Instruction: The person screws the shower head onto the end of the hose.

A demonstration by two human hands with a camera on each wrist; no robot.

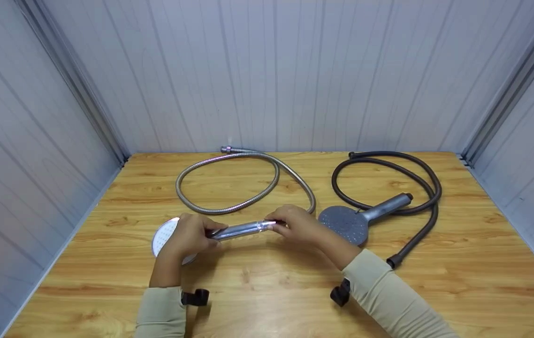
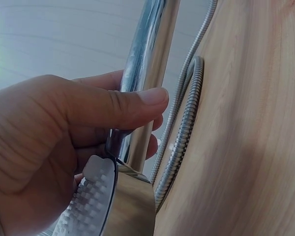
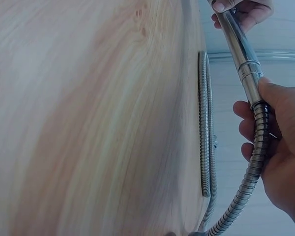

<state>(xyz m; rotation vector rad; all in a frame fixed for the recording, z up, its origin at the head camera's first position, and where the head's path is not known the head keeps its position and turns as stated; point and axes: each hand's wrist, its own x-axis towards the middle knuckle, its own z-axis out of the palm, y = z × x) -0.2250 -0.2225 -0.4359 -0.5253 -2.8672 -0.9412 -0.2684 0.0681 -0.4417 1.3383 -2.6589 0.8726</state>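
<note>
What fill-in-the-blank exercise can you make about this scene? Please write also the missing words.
1. Of the left hand and the right hand, the ____ one is nearer to the spray face of the chrome shower head.
2. In the head view, the dark hose lies to the ____ of the silver hose.
3. Counting the grey shower head, the pictures show ____ shower heads.

Missing words: left; right; two.

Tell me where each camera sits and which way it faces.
Head: on the head, facing forward and down at the table; left hand, right hand, sleeves show.
Left wrist: on that wrist, facing the chrome shower head; left hand shows.
Right wrist: on that wrist, facing the metal hose; both hands show.
Both wrist views share the chrome shower head and metal hose.
</note>
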